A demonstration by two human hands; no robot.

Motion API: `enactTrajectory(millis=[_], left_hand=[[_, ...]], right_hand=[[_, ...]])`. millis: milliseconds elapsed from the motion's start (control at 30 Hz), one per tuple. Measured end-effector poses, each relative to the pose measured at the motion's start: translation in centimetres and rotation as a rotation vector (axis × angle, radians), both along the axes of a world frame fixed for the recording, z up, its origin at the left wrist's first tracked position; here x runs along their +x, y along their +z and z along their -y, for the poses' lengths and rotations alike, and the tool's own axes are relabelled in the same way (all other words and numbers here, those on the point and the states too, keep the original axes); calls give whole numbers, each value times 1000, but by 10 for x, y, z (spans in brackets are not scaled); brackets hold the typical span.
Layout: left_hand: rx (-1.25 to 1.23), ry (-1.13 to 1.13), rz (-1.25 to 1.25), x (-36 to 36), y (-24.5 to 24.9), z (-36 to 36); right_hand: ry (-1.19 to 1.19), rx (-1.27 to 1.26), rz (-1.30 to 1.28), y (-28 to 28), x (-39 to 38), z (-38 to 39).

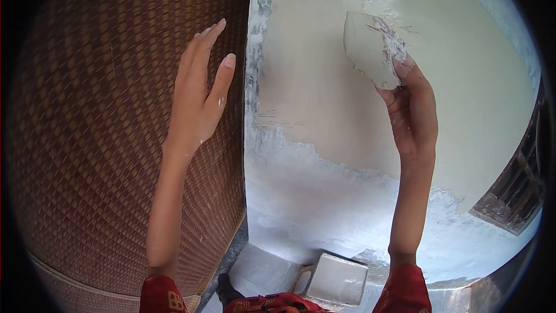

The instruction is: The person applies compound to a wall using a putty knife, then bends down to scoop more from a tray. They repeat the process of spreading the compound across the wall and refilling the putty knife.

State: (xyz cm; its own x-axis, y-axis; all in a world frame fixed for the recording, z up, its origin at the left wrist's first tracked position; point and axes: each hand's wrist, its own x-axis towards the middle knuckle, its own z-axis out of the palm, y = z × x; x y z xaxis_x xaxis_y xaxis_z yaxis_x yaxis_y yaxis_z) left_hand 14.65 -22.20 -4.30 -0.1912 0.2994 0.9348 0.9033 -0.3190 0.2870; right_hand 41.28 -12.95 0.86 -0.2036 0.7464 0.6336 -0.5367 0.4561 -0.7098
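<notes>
My right hand is closed on a flat scraper at the upper right, its face smeared with pale putty. The scraper is held up at the wall, which is coated in cream putty; whether it touches the wall I cannot tell. Over on the left, my left hand is raised with thumb and fingers apart, holding nothing, in front of a brown woven panel. Bits of white putty stick to both hands.
Low in the view, a square tray with pale material stands on the tiled floor. A dark slatted vent or window is at the right edge. The woven panel's edge meets the wall beside my left hand.
</notes>
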Motion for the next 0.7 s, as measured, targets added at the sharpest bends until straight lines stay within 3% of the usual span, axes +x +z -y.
enactTrajectory(millis=[233, 300, 333, 433, 467, 500, 567, 700], left_hand=[[45, -149, -12, -90, 9, -48], [55, -224, -18, -108, 15, -65], [61, -272, -20, -115, 15, -72], [-4, -254, -8, -128, 13, -95], [-4, -266, -8, -131, 10, -103], [-24, -287, -7, -134, 7, -113], [-35, -315, -11, -139, 2, -134], [-36, -325, -19, -148, -13, -178]], right_hand=[[-239, 96, -6, 21, -91, -9], [-427, 222, 12, 27, -127, -13], [-484, 317, 40, 28, -141, -20], [-1050, 771, 257, 31, -180, -43], [-1150, 1015, 220, 33, -191, -60], [-1274, 1106, 346, 34, -201, -61], [-1233, 1337, 292, 35, -220, -84], [-1345, 1422, 376, 23, -244, -124]])
